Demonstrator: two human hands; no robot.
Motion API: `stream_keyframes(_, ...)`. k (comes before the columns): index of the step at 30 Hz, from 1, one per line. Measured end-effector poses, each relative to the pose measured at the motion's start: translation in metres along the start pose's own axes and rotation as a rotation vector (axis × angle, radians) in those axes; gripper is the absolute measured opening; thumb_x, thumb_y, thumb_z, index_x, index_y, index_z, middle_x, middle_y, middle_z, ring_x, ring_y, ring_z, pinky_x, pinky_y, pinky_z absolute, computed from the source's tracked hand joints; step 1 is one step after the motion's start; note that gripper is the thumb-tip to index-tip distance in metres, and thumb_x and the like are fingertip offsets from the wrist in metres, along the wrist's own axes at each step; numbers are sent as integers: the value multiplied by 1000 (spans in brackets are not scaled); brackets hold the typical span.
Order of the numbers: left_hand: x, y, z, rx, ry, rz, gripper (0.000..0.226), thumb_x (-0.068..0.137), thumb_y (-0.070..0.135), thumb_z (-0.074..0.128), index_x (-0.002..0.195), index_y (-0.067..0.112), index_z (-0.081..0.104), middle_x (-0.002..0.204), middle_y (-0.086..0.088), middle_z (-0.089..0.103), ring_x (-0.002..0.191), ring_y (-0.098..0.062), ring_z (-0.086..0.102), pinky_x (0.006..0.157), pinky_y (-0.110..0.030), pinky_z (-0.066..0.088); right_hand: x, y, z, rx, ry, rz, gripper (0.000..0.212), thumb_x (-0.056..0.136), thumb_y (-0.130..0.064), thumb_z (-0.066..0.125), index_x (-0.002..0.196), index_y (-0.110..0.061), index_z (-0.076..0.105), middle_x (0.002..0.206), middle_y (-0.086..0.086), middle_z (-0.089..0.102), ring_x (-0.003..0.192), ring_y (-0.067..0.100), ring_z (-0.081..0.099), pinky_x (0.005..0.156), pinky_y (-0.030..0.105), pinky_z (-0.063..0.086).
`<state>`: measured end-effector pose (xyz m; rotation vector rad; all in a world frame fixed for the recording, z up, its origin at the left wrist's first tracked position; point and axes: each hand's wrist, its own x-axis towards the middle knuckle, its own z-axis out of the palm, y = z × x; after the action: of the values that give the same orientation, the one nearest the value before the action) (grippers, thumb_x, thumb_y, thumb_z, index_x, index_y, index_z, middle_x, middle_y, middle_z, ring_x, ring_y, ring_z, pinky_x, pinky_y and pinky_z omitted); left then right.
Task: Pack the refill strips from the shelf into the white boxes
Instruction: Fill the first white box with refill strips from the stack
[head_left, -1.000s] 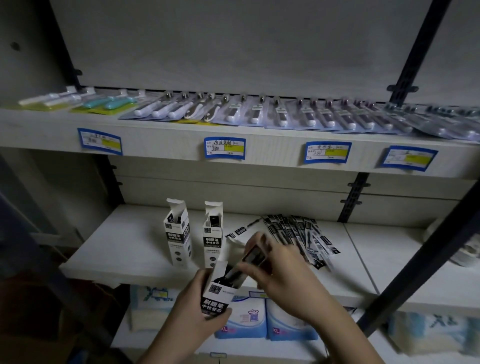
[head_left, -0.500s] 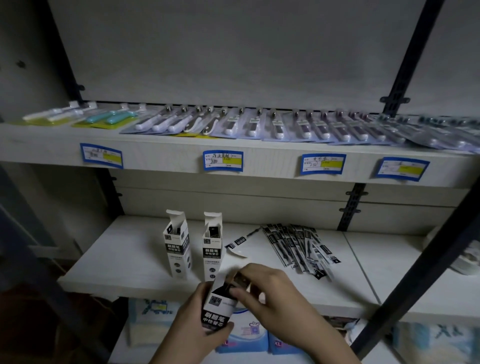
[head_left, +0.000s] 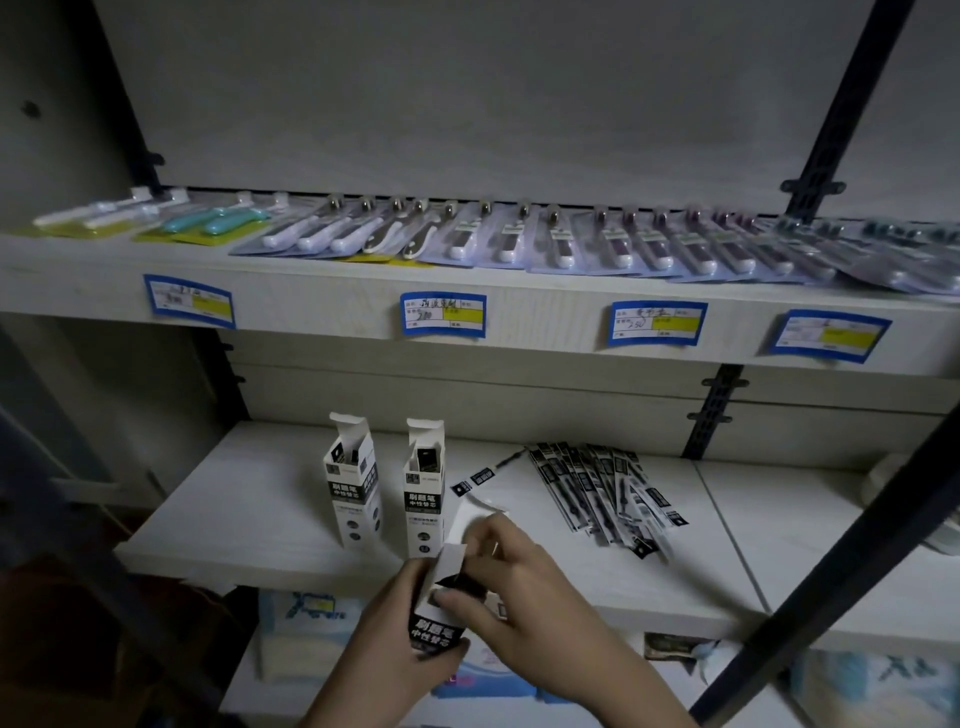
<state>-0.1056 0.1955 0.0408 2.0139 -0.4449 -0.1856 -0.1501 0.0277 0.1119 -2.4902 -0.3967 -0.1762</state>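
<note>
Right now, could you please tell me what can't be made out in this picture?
- Head view: contents of the held white box, covered by the right hand and left hand.
- Head view: price tags, writing too small and blurred.
- Head view: fill of the two standing boxes, too dark inside.
- Head view: packs under the shelf, cut off by the shelf edge.

- The left hand (head_left: 387, 642) grips a white box (head_left: 435, 618) in front of the shelf's (head_left: 249, 499) front edge.
- The right hand (head_left: 511, 587) pinches the box's open top flap.
- Two open boxes (head_left: 354, 499) stand upright on the shelf.
- Refill strips (head_left: 602, 493) lie fanned to their right, apart from them.
</note>
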Motion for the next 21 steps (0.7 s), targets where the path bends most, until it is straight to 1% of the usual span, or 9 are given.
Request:
stream_keyframes(3, 5, -1, 2, 23, -23, -12, 58, 59, 22, 75, 108, 42, 51, 99, 13, 66, 91, 4, 63, 69, -13, 49, 11, 7, 11, -63, -47, 22, 49, 83, -68, 49, 82, -23, 67, 103, -7, 34, 94, 14, 42, 84, 38, 45)
stream_keyframes(5, 8, -5, 4, 40, -18, -35, 57, 57, 26, 74, 105, 46, 49, 99, 17, 66, 93, 5, 62, 69, -10, 48, 17, 11, 13, -98, -115, 37, 52, 78, -70, 51, 84, -22, 67, 104, -6, 33, 95, 15, 41, 83, 39, 46)
stream_keyframes(7, 11, -12, 4, 34, -6, -61, 61, 55, 29, 76, 108, 46, 50, 97, 20, 68, 92, 6, 64, 75, -17, 53, 21, 13, 8, -19, -156, 36, 43, 79, -66, 55, 90, -26, 64, 106, -7, 33, 93, 12, 45, 85, 36, 47)
stream_keyframes(10, 15, -23, 3, 13, 35, -127, 66, 54, 27, 81, 109, 48, 51, 102, 25, 66, 94, 5, 65, 84, -25, 56, 29, 22, -11, 262, -170, 64, 32, 85, -56, 60, 110, -37, 65, 114, -18, 42, 91, 0, 52, 85, 19, 47)
stream_keyframes(12, 14, -26, -1, 3, 63, -147, 64, 55, 28, 81, 106, 50, 49, 100, 33, 64, 94, 13, 62, 81, -10, 50, 41, 34, -20, 465, -78, 132, 16, 91, -36, 60, 104, -37, 70, 114, -16, 54, 93, 2, 58, 82, 18, 49)
stream_keyframes(14, 11, -24, -6, 1, 79, -171, 59, 58, 25, 80, 101, 49, 47, 92, 37, 65, 88, 17, 61, 72, 0, 44, 60, 57, -17, 604, 133, 272, 25, 93, -11, 56, 85, -26, 74, 101, -8, 65, 84, 9, 63, 74, 21, 49)
stream_keyframes(16, 8, -23, -10, 6, 79, -178, 57, 58, 28, 78, 100, 51, 47, 91, 34, 66, 87, 16, 62, 72, -2, 45, 85, 91, -2, 471, 227, 418, 24, 93, -8, 54, 81, -19, 72, 88, -7, 69, 76, 14, 65, 65, 22, 49)
stream_keyframes(18, 7, -22, -13, -2, 79, -191, 58, 57, 29, 79, 99, 55, 49, 95, 34, 66, 88, 15, 62, 72, -1, 45, 110, 126, 19, 202, 162, 457, 14, 93, -14, 56, 92, -16, 70, 89, -1, 72, 80, 18, 67, 63, 24, 48)
stream_keyframes(21, 8, -20, -19, -14, 64, -202, 59, 61, 26, 82, 103, 51, 48, 98, 37, 63, 88, 17, 61, 73, -1, 46, 140, 170, 51, -49, 19, 378, 24, 92, -11, 54, 112, -7, 66, 113, 12, 69, 102, 26, 65, 82, 29, 50)
